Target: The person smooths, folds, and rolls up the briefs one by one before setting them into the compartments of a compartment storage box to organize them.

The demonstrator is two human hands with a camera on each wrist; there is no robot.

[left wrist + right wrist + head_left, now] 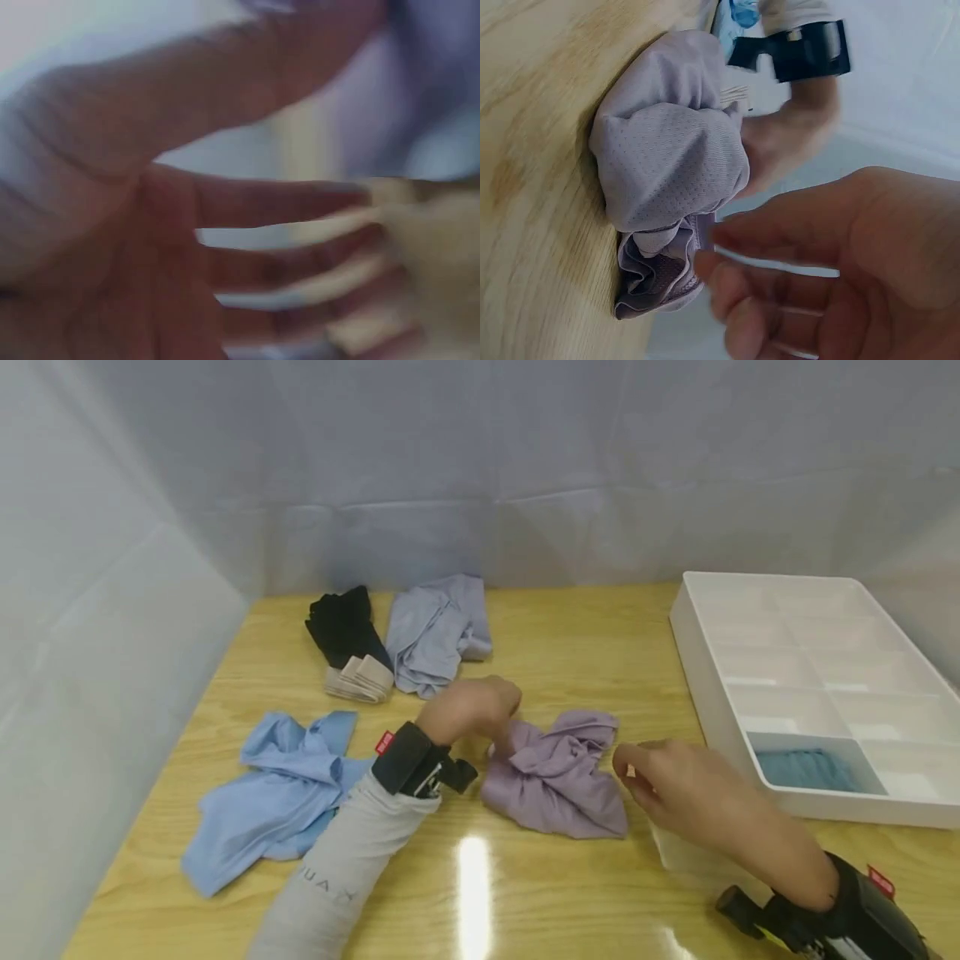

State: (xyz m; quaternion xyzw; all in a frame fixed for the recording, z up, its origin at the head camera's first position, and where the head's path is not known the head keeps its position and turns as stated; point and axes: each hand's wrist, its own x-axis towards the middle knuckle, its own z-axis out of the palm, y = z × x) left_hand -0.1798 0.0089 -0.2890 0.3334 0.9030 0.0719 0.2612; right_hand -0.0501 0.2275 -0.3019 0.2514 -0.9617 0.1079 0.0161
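1. one mauve cloth (555, 772) lies crumpled mid-table, left of the white tray (693, 643).
2. left hand (472, 710) curls onto its far-left edge; grip hidden, cannot tell.
3. right hand (675, 785) hovers just right, fingers loosely bent, empty.
4. likely light, soft, limp: pinch a hem.

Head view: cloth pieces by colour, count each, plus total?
Purple cloth: 1
Light blue cloth: 1
Grey-lilac cloth: 1
Black and beige cloth: 1
Teal cloth in the white tray: 1
Total: 5
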